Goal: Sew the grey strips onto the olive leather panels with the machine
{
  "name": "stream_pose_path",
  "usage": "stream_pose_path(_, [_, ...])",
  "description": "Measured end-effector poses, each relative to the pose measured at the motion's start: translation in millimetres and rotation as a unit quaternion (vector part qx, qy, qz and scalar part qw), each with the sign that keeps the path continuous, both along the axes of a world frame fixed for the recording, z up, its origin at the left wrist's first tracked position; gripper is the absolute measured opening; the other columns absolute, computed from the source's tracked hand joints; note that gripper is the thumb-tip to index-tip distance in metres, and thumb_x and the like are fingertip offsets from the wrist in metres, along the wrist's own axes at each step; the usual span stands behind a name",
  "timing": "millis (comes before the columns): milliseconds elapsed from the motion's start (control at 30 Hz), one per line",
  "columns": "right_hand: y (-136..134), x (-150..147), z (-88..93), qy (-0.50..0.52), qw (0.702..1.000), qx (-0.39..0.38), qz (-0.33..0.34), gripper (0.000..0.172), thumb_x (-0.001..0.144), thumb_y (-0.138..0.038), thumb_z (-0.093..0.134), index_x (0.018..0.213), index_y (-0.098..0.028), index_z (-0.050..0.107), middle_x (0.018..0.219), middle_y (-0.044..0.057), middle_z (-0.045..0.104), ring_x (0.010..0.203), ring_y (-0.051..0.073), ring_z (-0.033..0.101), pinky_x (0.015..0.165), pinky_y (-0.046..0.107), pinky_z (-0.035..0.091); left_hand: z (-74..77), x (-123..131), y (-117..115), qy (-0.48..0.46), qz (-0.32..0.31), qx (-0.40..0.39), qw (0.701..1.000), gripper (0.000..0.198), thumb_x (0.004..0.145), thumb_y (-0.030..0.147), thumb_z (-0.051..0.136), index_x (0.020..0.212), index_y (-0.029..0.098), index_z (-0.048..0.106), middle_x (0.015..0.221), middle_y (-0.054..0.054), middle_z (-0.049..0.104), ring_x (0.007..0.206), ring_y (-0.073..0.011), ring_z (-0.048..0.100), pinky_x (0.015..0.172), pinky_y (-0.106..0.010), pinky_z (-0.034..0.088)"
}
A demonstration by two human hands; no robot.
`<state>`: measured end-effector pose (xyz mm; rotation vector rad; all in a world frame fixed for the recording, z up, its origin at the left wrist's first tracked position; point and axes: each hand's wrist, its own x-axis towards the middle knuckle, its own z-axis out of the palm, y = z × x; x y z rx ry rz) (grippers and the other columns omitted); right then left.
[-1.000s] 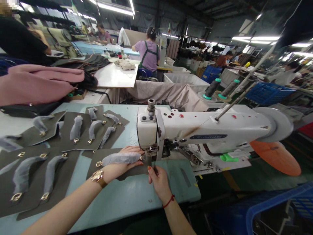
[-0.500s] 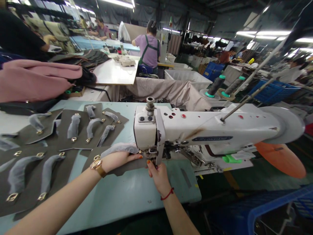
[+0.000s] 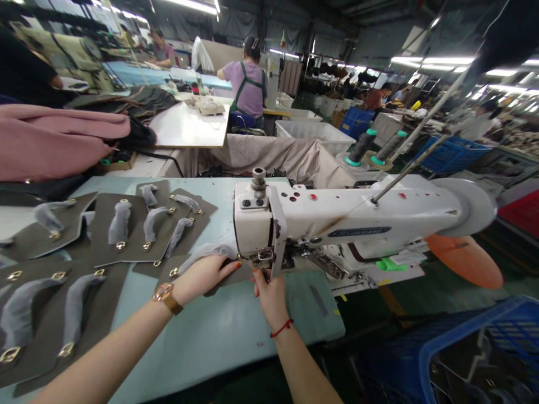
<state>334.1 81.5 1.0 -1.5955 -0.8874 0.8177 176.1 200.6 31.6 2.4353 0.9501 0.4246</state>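
With the left hand [image 3: 201,276] flat, fingers outstretched, pressing the panel [image 3: 243,273] that runs from under them to the machine [image 3: 337,219] foot, and the right hand [image 3: 269,293] pinching its near edge below the needle, stitching seems underway, and next calls for an even feed, fingertips clear.

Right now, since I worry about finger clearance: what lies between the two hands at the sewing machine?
In the head view, the edge of the dark panel and the presser foot lie between the left hand and the right hand.
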Motion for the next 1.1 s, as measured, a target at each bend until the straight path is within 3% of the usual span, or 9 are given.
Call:
stream_pose_path(133, [-1, -1, 2.0, -0.011, 1.0, -0.004, -0.002, 0.045, 0.086, -0.049, 0.05, 0.052, -0.02, 0.05, 0.041, -0.004, 0.044, 0.042, 0.011, 0.047, 0.053, 0.024, 0.039, -18.1, -17, -58, -0.113, 0.06, 0.006, 0.992, 0.03, 0.09, 0.039, 0.049, 0.109, 0.019, 0.061, 0.113, -0.012, 0.061, 0.106, -0.0268, 0.055, 0.094, -0.041, 0.041])
stream_pose_path(233, [-2, -2, 2.8, -0.021, 1.0, -0.005, -0.002, 0.047, 0.086, -0.052, 0.049, 0.052, -0.02, 0.049, 0.042, -0.004, 0.045, 0.042, 0.011, 0.047, 0.052, 0.023, 0.039, -38.2, -13, -107, -0.217, 0.093, -0.17, 0.957, 0.025, 0.09, 0.039, 0.05, 0.103, 0.02, 0.061, 0.099, -0.009, 0.06, 0.094, -0.023, 0.056, 0.083, -0.035, 0.045])
stream_pose_path(333, [-1, -2, 3.9, -0.039, 0.999, -0.008, -0.009, 0.051, 0.087, -0.051, 0.049, 0.047, -0.021, 0.045, 0.041, -0.004, 0.044, 0.049, 0.013, 0.053, 0.061, 0.024, 0.042, -54.5, 13, -129, -0.331, 0.129, -0.42, 0.835, 0.036, 0.088, 0.047, 0.052, 0.111, 0.02, 0.056, 0.083, -0.003, 0.056, 0.066, -0.0141, 0.05, 0.058, -0.025, 0.041])
stream_pose_path(400, [-2, -2, 5.3, -0.051, 0.999, -0.012, -0.012, 0.05, 0.087, -0.051, 0.05, 0.048, -0.021, 0.046, 0.041, -0.004, 0.043, 0.047, 0.013, 0.051, 0.059, 0.024, 0.04, -60.3, 32, -124, -0.424, 0.154, -0.487, 0.748, 0.04, 0.084, 0.051, 0.056, 0.107, 0.018, 0.057, 0.078, 0.0, 0.052, 0.061, -0.0113, 0.044, 0.055, -0.022, 0.037])
stream_pose_path(467, [-2, -2, 7.0, -0.061, 0.998, -0.016, -0.014, 0.049, 0.086, -0.052, 0.05, 0.049, -0.021, 0.047, 0.041, -0.004, 0.044, 0.043, 0.012, 0.047, 0.053, 0.025, 0.036, -62.3, 47, -111, -0.471, 0.174, -0.498, 0.707, 0.038, 0.08, 0.052, 0.06, 0.087, 0.015, 0.06, 0.071, 0.0, 0.05, 0.06, -0.0109, 0.041, 0.057, -0.022, 0.035])
stream_pose_path(567, [-2, -2, 8.7, -0.069, 0.997, -0.02, -0.016, 0.052, 0.087, -0.051, 0.051, 0.045, -0.021, 0.043, 0.041, -0.004, 0.044, 0.042, 0.012, 0.045, 0.052, 0.025, 0.035, -61.6, 54, -94, -0.44, 0.217, -0.488, 0.722, 0.041, 0.077, 0.052, 0.065, 0.063, 0.014, 0.054, 0.059, 0.002, 0.044, 0.057, -0.0107, 0.036, 0.055, -0.023, 0.031])
stream_pose_path(767, [0, -4, 7.4, -0.058, 0.998, -0.026, -0.026, 0.05, 0.086, -0.052, 0.052, 0.047, -0.02, 0.049, 0.04, -0.004, 0.042, 0.041, 0.011, 0.044, 0.051, 0.024, 0.034, -57.5, 52, -89, -0.403, 0.248, -0.429, 0.77, 0.045, 0.074, 0.055, 0.065, 0.055, 0.017, 0.048, 0.054, 0.003, 0.042, 0.055, -0.0117, 0.036, 0.054, -0.023, 0.029])
stream_pose_path(1000, [-10, 3, 7.6, -0.007, 0.999, -0.026, -0.02, 0.046, 0.083, -0.055, 0.055, 0.055, -0.018, 0.055, 0.047, -0.003, 0.049, 0.046, 0.012, 0.046, 0.049, 0.023, 0.034, -54.0, 54, -89, -0.395, 0.251, -0.436, 0.769, 0.048, 0.074, 0.057, 0.063, 0.055, 0.018, 0.042, 0.051, 0.007, 0.027, 0.05, -0.0086, 0.021, 0.049, -0.024, 0.017])
stream_pose_path(1100, [-14, 4, 3.7, 0.012, 1.0, -0.023, -0.016, 0.046, 0.083, -0.054, 0.056, 0.055, -0.018, 0.055, 0.047, -0.003, 0.048, 0.045, 0.011, 0.043, 0.048, 0.023, 0.033, -54.4, 56, -89, -0.394, 0.271, -0.467, 0.744, 0.052, 0.07, 0.058, 0.066, 0.05, 0.018, 0.04, 0.05, 0.007, 0.028, 0.05, -0.0085, 0.024, 0.048, -0.024, 0.021])
